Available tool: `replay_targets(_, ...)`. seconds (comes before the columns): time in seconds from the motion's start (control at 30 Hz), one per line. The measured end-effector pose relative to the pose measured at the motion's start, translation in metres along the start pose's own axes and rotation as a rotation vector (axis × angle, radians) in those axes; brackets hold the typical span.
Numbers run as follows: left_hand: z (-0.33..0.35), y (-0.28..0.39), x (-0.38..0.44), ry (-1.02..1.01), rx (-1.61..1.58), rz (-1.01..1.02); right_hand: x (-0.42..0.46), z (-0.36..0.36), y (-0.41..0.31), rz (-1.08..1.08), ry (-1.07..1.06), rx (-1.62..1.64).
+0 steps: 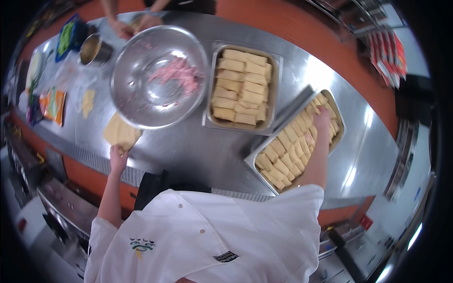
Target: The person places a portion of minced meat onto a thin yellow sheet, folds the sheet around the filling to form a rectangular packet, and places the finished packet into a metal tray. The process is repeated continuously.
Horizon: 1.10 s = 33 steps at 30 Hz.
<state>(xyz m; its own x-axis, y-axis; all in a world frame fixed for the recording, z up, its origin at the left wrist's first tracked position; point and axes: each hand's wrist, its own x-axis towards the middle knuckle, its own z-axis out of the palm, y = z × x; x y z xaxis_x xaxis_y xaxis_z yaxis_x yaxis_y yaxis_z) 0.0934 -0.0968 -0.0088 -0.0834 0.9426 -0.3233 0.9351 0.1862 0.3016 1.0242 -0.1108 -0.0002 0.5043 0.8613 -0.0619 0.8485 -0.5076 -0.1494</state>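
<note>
My left hand point(118, 160) pinches the near edge of a thin, pale yellow wrapper sheet point(121, 132) lying on the steel table. The sheet's far edge meets the rim of a large stainless steel mixing bowl point(136, 118), where pink minced filling point(178, 75) is smeared over the bottom. Over on the right, my right hand point(322, 119) reaches into a slanted steel pan point(252, 160) packed with folded rolls point(283, 145). Its fingertips are closed about a roll point(316, 109) near the far end; the palm side is hidden.
A second steel pan point(208, 122) of stacked rolls point(239, 86) stands between bowl and slanted pan. Across the table, another person's hands point(136, 27) work behind the bowl. A metal pot point(95, 50), a blue tray with greens point(69, 37), an orange bag point(53, 106) and a wrapper scrap point(88, 102) lie left.
</note>
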Motion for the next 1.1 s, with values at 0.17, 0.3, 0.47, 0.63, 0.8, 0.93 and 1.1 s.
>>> replay_targets(0.17,-0.002,0.005,-0.014,0.034,-0.032,-0.007,-0.005,-0.066,-0.179,-0.182,0.246,0.459)
replay_targets(0.3,-0.015,0.014,-0.017,-0.011,-0.057,-0.083,-0.062,-0.077,-0.366,-0.346,-0.186,0.856)
replay_targets(0.47,-0.028,-0.003,-0.034,-0.063,-0.223,-0.126,-0.079,0.012,-0.546,-0.608,-0.473,0.683)
replay_targets(0.63,-0.039,0.022,-0.024,0.223,-0.162,0.084,-0.08,0.049,-0.625,-0.532,-0.414,0.239)
replay_targets(0.8,-0.066,0.105,0.01,-0.554,-1.418,-0.025,-0.11,0.121,-0.639,-0.523,-0.233,0.17)
replay_targets(0.93,-0.06,0.123,0.032,-0.662,-1.515,-0.041,-0.142,0.118,-0.636,-0.7,-0.382,0.103)
replay_targets(1.1,-0.077,0.114,0.039,-0.83,-1.547,0.088,-0.184,0.081,-0.656,-0.408,-0.79,0.234)
